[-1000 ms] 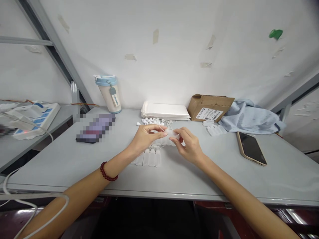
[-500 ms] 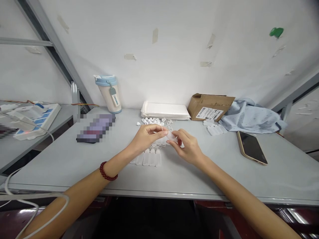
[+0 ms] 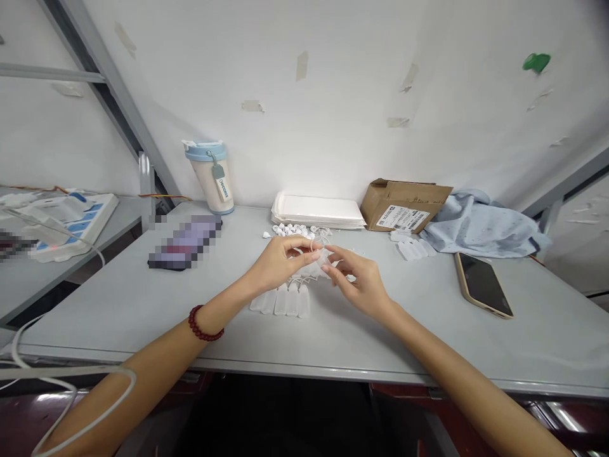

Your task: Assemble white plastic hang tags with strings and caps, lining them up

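Note:
My left hand (image 3: 284, 263) is closed in a pinch, thumb and fingertips on a thin white cord that loops above them. Against its fingertips is a small translucent plastic piece (image 3: 323, 259), partly hidden by the fingers. My right hand (image 3: 358, 277) has its thumb and index finger at the right edge of that same piece. Below the hands, several translucent plastic tags (image 3: 286, 300) with white cords lie in a row. More translucent pieces (image 3: 309, 269) lie beneath the fingers, mostly covered. A pile of small white caps (image 3: 291, 229) sits just behind my left hand.
At the back stand a stack of white sheets (image 3: 318, 211), a cardboard box (image 3: 404, 206) and a tumbler (image 3: 212, 181). To the right are loose translucent pieces (image 3: 413, 247), a blue cloth (image 3: 480, 225) and a phone (image 3: 484, 285). A purple, blurred object (image 3: 185, 242) lies left.
My right thumb and index finger have spread slightly and shifted right along the translucent piece. My left hand keeps its pinch. The view has shifted a little.

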Tool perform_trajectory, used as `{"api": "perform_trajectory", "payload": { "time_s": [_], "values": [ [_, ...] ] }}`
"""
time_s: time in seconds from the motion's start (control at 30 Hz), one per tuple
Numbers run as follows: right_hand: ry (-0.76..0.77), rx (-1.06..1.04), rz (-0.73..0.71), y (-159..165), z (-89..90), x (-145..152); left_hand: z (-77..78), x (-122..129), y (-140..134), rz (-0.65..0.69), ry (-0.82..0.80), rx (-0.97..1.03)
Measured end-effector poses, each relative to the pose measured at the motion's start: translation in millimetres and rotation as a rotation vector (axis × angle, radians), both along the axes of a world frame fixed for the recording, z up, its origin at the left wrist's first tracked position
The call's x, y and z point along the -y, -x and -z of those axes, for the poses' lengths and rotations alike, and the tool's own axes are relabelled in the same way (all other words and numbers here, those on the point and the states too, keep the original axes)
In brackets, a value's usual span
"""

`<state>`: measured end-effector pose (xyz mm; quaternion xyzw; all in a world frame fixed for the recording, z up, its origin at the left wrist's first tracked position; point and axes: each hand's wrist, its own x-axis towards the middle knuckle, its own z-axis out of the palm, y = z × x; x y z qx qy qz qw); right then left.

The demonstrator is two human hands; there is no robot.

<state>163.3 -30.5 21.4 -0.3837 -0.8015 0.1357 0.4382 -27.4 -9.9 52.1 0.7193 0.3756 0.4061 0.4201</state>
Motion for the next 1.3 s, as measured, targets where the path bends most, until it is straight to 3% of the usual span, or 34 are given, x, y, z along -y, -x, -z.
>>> {"api": "perform_trajectory", "payload": {
  "time_s": [0.27, 0.37, 0.43, 0.53, 0.63, 0.73, 0.97, 1.13, 1.3],
  "values": [
    [0.186, -0.118, -0.048, 5, -6.1, 7, 1.3, 2, -4, -0.005, 0.189, 0.168],
    [0.306, -0.192, -0.035, 5, -6.7, 6, 1.7, 4, -5, -0.040, 0.148, 0.139],
    [0.395, -0.263, -0.024, 5, -8.1, 5, 2.4, 5, -5, -0.102, 0.013, 0.069],
    [0.513, -0.366, -0.023, 3, -12.7, 3, 3.8, 7, -5, -0.145, -0.315, -0.080],
    [0.593, -0.390, -0.031, 1, -19.0, 3, 5.7, 9, -5, -0.061, -0.628, -0.215],
    [0.645, -0.391, -0.071, 1, -23.4, 3, 8.6, 9, -4, 0.019, -0.760, -0.349],
    [0.765, -0.390, -0.171, -4, -22.6, -2, 9.3, 8, -4, 0.038, -0.763, -0.451],
    [0.873, -0.171, -0.212, -14, -24.3, -8, 2.7, 13, -3, 0.154, -0.615, -0.499],
    [1.017, 0.128, -0.384, -23, -27.4, -9, 0.7, 20, -2, 0.288, -0.416, -0.588]
  ]
}}
